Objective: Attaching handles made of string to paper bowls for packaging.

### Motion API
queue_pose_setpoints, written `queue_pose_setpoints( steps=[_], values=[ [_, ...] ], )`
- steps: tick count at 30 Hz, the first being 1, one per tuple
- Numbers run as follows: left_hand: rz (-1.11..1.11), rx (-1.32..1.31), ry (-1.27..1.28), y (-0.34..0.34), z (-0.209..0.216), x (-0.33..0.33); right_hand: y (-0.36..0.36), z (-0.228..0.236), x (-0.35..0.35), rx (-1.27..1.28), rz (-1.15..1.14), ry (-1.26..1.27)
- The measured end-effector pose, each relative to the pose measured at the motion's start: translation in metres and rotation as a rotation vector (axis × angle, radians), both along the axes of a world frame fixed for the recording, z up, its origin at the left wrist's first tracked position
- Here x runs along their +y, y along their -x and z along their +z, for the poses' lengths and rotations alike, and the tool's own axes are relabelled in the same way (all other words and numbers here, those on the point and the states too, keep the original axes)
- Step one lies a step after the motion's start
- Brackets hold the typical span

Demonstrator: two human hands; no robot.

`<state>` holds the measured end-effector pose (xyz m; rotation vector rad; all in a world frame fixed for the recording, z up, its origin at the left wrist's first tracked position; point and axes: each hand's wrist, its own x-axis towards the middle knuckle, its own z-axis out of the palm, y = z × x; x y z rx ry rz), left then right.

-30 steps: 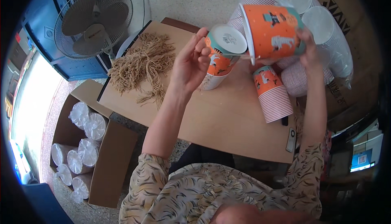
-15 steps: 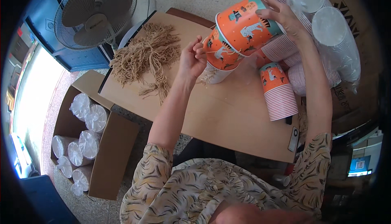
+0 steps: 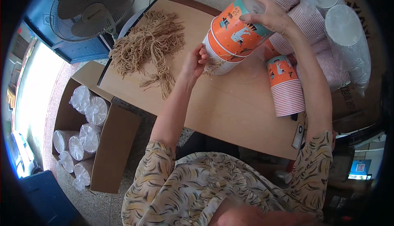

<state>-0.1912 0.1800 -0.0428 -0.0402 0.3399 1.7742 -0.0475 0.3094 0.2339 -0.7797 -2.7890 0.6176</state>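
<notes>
My right hand [image 3: 276, 17] grips the base end of an orange and teal paper cup [image 3: 239, 33] printed with animals, fingers and thumb around its rim. The large cup is tilted upside down over a stack of cups [image 3: 223, 66], whose white lower part shows below it. Beside the stack, my left hand [image 3: 196, 60] has its fingers curled against the cup edges; what they hold, if anything, is hidden. Tan fringed cord [image 3: 213, 67] pokes out by the stack's lower side. A bundle of tan knotted cords [image 3: 152, 47] lies on the tabletop [image 3: 230, 107] to the left.
Another orange cup stack [image 3: 284, 84] lies at right, near bagged cup stacks [image 3: 303, 20] and clear-wrapped white cups [image 3: 347, 31]. A fan [image 3: 92, 12] stands far left. A cardboard box [image 3: 115, 148] of wrapped cups sits on the floor at left.
The orange cup has slid down and left, further over the stack. My right hand followed it. The thin cord earlier stretched from my left fingers no longer shows.
</notes>
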Motion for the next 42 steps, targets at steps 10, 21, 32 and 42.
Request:
queue_pose_setpoints(
  steps=[10, 21, 32, 42],
  values=[
    [0.118, 0.335, 0.213, -0.004, -0.007, 0.002, 0.007, -0.024, 0.007, -0.005, 0.004, -0.108],
    [-0.131, 0.508, 0.16, 0.019, -0.002, -0.005, 0.005, -0.047, -0.001, 0.011, -0.136, -0.213],
    [-0.161, 0.598, 0.135, 0.024, 0.003, -0.01, 0.007, -0.051, -0.008, -0.006, -0.219, -0.234],
    [0.095, 0.884, 0.102, 0.003, 0.034, -0.038, 0.01, -0.052, 0.002, 0.002, -0.259, -0.158]
  ],
)
